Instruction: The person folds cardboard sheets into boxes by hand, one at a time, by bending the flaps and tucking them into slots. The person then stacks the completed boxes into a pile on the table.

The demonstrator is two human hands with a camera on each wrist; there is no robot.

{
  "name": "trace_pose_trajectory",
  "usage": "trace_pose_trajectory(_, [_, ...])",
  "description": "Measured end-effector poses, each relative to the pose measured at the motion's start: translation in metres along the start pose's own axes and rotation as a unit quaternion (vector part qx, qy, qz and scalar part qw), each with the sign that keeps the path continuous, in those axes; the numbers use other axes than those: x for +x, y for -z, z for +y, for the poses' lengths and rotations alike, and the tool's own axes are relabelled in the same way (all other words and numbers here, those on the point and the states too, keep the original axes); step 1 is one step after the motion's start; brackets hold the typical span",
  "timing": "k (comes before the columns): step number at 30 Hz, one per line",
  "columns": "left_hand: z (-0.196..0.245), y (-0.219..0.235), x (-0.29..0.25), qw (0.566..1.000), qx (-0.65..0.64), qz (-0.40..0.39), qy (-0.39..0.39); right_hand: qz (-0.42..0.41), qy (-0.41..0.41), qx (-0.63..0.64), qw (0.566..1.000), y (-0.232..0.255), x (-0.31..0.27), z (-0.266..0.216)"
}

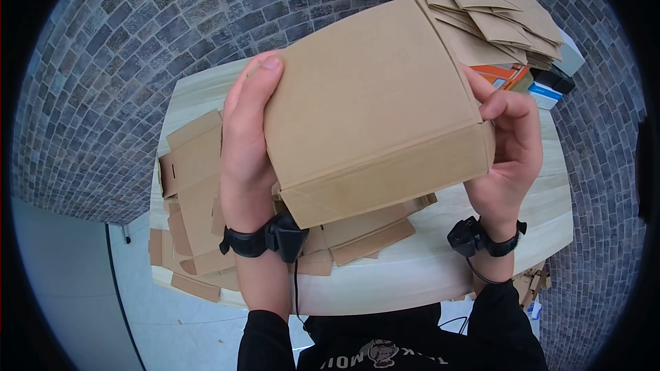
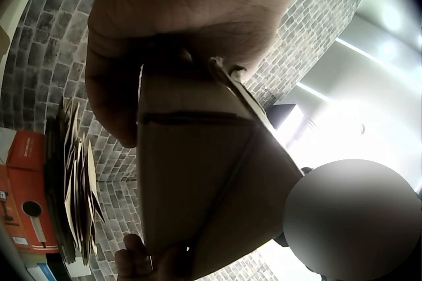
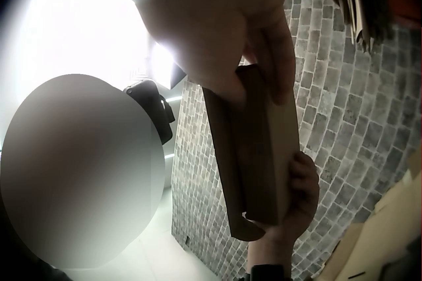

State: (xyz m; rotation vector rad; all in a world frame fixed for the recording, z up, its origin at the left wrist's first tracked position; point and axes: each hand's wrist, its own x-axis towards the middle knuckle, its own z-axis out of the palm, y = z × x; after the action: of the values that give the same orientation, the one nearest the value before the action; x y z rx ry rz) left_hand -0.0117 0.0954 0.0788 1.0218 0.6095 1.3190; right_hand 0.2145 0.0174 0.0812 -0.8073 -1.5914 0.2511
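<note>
Box hung clasped by my left grip and right grip, at opposite sides, above the bench.

Plain brown cardboard box; pale wood-grain tabletop w/ faint grey-green streaks; grey-blue brick-pattern wall; black cloth sleeves & black wrist cams; orange-&-white carton.

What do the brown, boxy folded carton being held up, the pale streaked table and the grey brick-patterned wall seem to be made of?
The brown carton looks like matt cardboard: plain tan faces, crisp fold lines.
The pale table may be smooth wood-look laminate, judging by its faint grain-like streaks.
The grey wall shows brick shapes; real brick or printed covering, I can't tell.
</note>
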Motion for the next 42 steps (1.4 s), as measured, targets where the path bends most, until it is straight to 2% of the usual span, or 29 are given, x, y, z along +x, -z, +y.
trace_pose_trajectory(4, [0.001,-0.001,0.001,1.0,0.002,0.0,-0.005,0.012,-0.027,0.014,0.999,-0.003,0.0,-0.002])
trace_pose_trajectory(11, [0.002,0.0,0.001,1.0,0.002,-0.004,-0.005,0.018,-0.026,0.054,0.998,-0.003,-0.001,0.0])
trace_pose_trajectory(14, [0.001,0.001,0.0,1.0,0.005,0.007,-0.006,0.018,-0.043,0.043,0.998,-0.002,-0.002,-0.002])
trace_pose_trajectory(24, [0.004,-0.001,-0.002,0.999,0.03,0.028,-0.011,0.008,-0.02,0.011,1.0,-0.006,-0.002,-0.001])
trace_pose_trajectory(30, [0.007,-0.002,-0.003,0.998,0.037,0.048,0.017,-0.011,-0.023,-0.017,1.0,-0.008,-0.005,-0.004])
trace_pose_trajectory(33, [0.007,-0.01,-0.009,0.996,0.057,0.065,-0.002,-0.031,-0.025,-0.043,0.998,-0.008,-0.006,-0.004])
trace_pose_trajectory(35, [0.004,-0.016,-0.013,0.992,0.067,0.066,-0.08,-0.035,-0.021,-0.06,0.997,-0.009,-0.007,-0.003])
trace_pose_trajectory(40, [0.006,-0.01,-0.008,0.997,0.043,0.061,-0.029,-0.032,0.022,-0.078,0.996,-0.009,-0.004,0.002])
trace_pose_trajectory(42, [0.006,-0.009,-0.007,0.997,0.036,0.058,-0.022,-0.032,0.01,-0.081,0.996,-0.008,-0.004,0.001])
